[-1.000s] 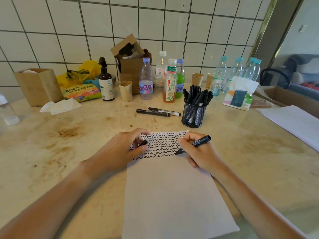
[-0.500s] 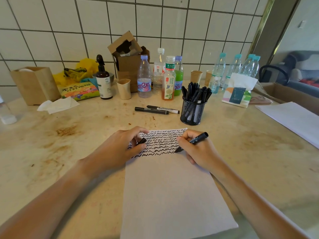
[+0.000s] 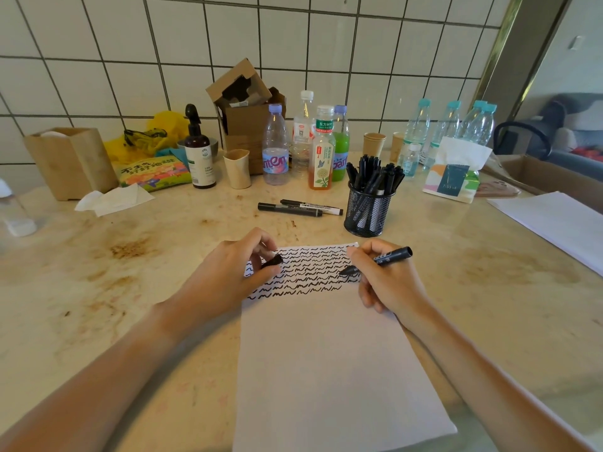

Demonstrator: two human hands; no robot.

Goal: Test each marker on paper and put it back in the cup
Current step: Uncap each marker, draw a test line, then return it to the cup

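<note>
A white sheet of paper point(image 3: 323, 360) lies in front of me, its top covered with rows of black squiggles. My right hand point(image 3: 388, 285) grips an uncapped black marker point(image 3: 386, 257), tip pointing left just above the squiggles near the sheet's right edge. My left hand point(image 3: 228, 272) rests on the paper's top left corner and pinches the marker's black cap point(image 3: 272, 261). Behind the paper stands a black mesh cup point(image 3: 368, 212) holding several black markers. Two more markers point(image 3: 298, 208) lie on the table left of the cup.
Along the tiled wall stand bottles point(image 3: 321, 148), a spray bottle point(image 3: 199, 151), paper cups point(image 3: 237, 169), a cardboard box point(image 3: 244, 106) and a tissue pack point(image 3: 455, 171). A crumpled tissue point(image 3: 114, 200) lies at left. More white paper point(image 3: 561, 223) lies at right.
My right hand has lifted the marker tip off the bottom squiggle row and moved it slightly up. The left hand keeps the cap and stays on the paper.
</note>
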